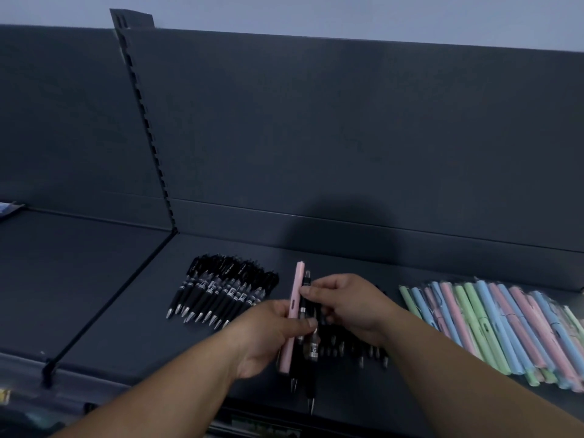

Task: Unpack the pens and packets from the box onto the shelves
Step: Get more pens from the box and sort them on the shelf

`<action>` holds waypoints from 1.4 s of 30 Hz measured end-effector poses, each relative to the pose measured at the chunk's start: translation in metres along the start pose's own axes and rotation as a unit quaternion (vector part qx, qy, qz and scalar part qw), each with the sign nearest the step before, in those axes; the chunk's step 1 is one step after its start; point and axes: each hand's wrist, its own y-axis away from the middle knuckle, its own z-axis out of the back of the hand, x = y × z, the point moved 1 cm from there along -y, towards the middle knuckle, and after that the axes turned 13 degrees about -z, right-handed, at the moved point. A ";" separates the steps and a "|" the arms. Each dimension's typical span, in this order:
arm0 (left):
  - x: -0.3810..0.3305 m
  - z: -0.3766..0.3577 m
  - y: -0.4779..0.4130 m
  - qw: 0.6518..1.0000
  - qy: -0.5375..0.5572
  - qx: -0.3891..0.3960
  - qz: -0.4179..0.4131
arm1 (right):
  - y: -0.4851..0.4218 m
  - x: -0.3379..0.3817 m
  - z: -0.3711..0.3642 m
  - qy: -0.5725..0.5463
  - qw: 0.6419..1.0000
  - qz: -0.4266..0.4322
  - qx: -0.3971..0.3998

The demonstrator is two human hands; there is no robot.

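Head view: left hand (268, 336) grips pink pen (292, 314) and black pens (305, 349); right hand (350, 308) pinches one

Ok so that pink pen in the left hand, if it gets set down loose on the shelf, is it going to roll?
Possibly. The pink pen looks smooth and slim, so it could roll on the flat shelf. Its clip, if it has one, may stop it; that is hard to tell here. It looks rigid and probably light, since the left hand pinches it alongside black pens without strain.
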 end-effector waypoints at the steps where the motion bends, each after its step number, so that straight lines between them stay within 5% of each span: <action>1: 0.000 0.000 -0.001 1.000 -0.004 -0.003 -0.006 | 0.000 0.000 0.001 -0.015 1.000 -0.005 -0.002; 9: 0.007 -0.029 -0.026 0.996 -0.061 -0.059 -0.012 | 0.023 -0.013 0.060 -0.132 0.989 -0.025 -0.065; 17: 0.015 -0.124 -0.061 0.992 -0.115 0.041 -0.001 | 0.077 -0.056 0.186 -0.232 0.958 -0.022 -0.169; 22: 0.028 -0.182 -0.085 0.987 -0.157 0.037 -0.025 | 0.103 -0.084 0.243 -0.243 0.943 -0.029 -0.226; 36: 0.045 -0.243 -0.102 0.866 -0.430 -0.137 -0.217 | 0.121 -0.110 0.293 -0.197 0.968 0.003 -0.154; 42: 0.028 -0.242 -0.088 0.895 -0.351 -0.171 -0.217 | 0.116 -0.114 0.301 -0.211 0.968 0.008 -0.138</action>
